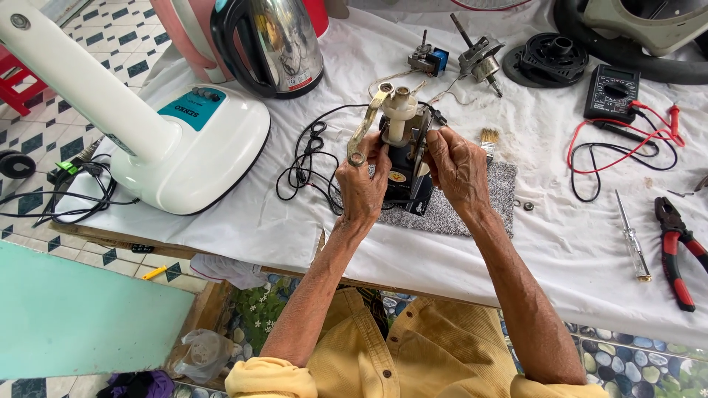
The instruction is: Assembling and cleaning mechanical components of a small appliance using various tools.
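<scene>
We hold the black fan motor assembly [403, 158] upright just above the grey mat [461, 203], left hand [363, 184] closed on its metal link arm [366, 125], right hand [457, 169] clasping the body, and judge steady two-sided support best while turning the arm.
</scene>
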